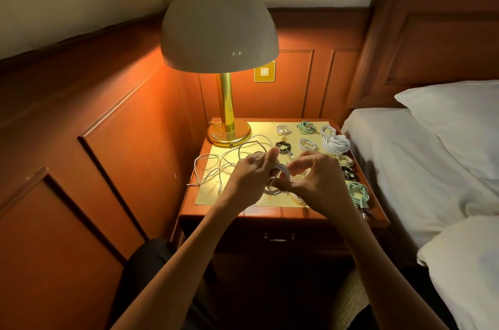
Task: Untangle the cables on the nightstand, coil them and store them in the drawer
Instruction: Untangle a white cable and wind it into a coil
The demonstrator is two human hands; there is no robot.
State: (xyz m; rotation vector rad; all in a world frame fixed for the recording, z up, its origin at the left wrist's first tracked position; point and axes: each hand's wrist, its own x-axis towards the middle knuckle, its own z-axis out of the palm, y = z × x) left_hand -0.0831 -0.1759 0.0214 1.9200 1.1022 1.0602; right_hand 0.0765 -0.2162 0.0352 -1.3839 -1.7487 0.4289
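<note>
A half-wound white cable coil [279, 177] hangs between my hands above the nightstand [216, 217]. My left hand [252, 173] grips the coil with its fingers curled through the loops. My right hand [317, 178] pinches the same cable from the right side. Loose white cable [216, 165] trails off to the left over the yellow mat [243, 200] and the table's left edge. Several finished coils lie at the back and right: white [336, 144], black [283, 146], green [306, 127] and another green [359, 192]. The drawer [279, 238] below is closed.
A brass lamp [228, 132] with a white dome shade stands at the back left of the nightstand. Wood panelling closes in the left and rear. A bed [421, 167] with white sheets and pillows runs along the right side.
</note>
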